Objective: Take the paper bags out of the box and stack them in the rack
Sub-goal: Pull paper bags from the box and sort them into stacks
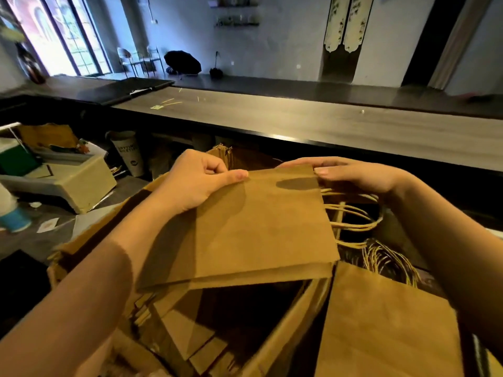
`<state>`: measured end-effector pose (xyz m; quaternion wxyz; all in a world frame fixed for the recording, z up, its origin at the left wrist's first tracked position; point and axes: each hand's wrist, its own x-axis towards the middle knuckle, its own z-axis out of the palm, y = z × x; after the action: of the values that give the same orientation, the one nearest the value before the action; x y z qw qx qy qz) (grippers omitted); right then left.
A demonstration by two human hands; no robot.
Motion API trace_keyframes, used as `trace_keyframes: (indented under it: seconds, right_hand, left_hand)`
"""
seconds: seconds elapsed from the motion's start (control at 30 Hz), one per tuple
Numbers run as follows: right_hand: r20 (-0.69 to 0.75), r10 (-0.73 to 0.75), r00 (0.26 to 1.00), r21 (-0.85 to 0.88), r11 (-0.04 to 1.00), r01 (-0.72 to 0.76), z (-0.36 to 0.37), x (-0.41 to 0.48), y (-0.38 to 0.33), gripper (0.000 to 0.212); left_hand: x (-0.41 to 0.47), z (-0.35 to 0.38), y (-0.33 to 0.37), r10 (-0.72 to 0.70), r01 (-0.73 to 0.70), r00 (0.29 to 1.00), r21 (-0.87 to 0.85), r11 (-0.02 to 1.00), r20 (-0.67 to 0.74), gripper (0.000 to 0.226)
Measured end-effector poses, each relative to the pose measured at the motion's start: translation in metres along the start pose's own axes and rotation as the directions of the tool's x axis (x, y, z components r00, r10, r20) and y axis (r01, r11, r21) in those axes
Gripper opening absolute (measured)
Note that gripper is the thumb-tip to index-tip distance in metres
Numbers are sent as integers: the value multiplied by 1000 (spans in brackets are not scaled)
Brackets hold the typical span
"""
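A small stack of flat brown paper bags (255, 229) is held level above an open cardboard box (275, 346). My left hand (198, 180) pinches the stack's far left corner, thumb on top. My right hand (362, 175) grips the far right corner beside the twisted paper handles (353, 216), which stick out to the right. More folded bags (187, 333) lie inside the box. Another brown bag stack (386, 327) sits low at the right, with its own handles (389, 259) behind it. I cannot make out the rack.
A long dark wooden counter (326, 123) runs across just beyond my hands. On the left stand a beige machine (70, 180), a paper cup (129, 153) and a blue-based container (13, 216). Chairs and a window lie far back.
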<state>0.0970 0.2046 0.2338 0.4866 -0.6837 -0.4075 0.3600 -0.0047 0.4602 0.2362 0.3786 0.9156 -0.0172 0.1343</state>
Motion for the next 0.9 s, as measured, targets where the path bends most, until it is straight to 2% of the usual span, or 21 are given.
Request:
trace_keyframes:
  seconds: [0.07, 0.13, 0.23, 0.33, 0.43, 0.5, 0.57, 0.63, 0.7, 0.73, 0.83, 0.87, 0.9]
  right_hand:
    - [-9, -12, 1000, 130, 991, 13, -11, -29, 9, 79]
    - [-30, -18, 999, 310, 951, 27, -15, -50, 23, 73]
    - [-51, -111, 992, 615, 779, 119, -17, -82, 52, 78]
    - [-108, -268, 957, 754, 605, 255, -5, -109, 77, 86]
    - [-238, -302, 923, 735, 565, 374, 16, -135, 102, 88]
    - [-366, -309, 878, 702, 527, 478, 31, -153, 115, 74]
    - [-497, -197, 845, 712, 465, 527, 46, -171, 121, 56]
    - [-530, -161, 833, 711, 451, 539, 58, -172, 125, 53]
    - [-561, -222, 797, 671, 441, 596, 69, -181, 134, 54]
    - [-588, -225, 777, 658, 427, 621, 75, -187, 136, 48]
    - [-665, -127, 736, 662, 356, 659, 96, -200, 143, 23]
    - [-684, -75, 725, 659, 362, 659, 106, -200, 142, 20]
    - [-722, 46, 691, 649, 392, 652, 114, -207, 142, 25]
  left_hand:
    - [0, 5, 15, 4, -3, 1000, 12, 1000, -22, 37]
    - [1, 8, 25, -1, 2, 998, 11, 1000, -56, 32]
    - [4, 21, 43, 19, -18, 997, 20, 1000, -75, 29]
    - [6, 41, 63, 64, -60, 995, 54, 997, -81, 30]
    - [11, 66, 86, 90, -84, 991, 63, 994, -97, 31]
    - [18, 86, 103, 120, -115, 988, 61, 992, -98, 34]
    - [25, 109, 121, 145, -142, 986, 47, 989, -85, 37]
    - [28, 127, 134, 157, -155, 985, 23, 988, -78, 39]
    - [29, 155, 149, 168, -168, 985, -1, 986, -46, 42]
    - [27, 169, 155, 177, -178, 984, -17, 984, -35, 43]
    - [17, 212, 162, 203, -204, 979, -51, 978, -16, 45]
    - [12, 227, 162, 211, -211, 977, -58, 976, -18, 45]
    - [4, 243, 163, 207, -208, 978, -74, 975, -18, 46]
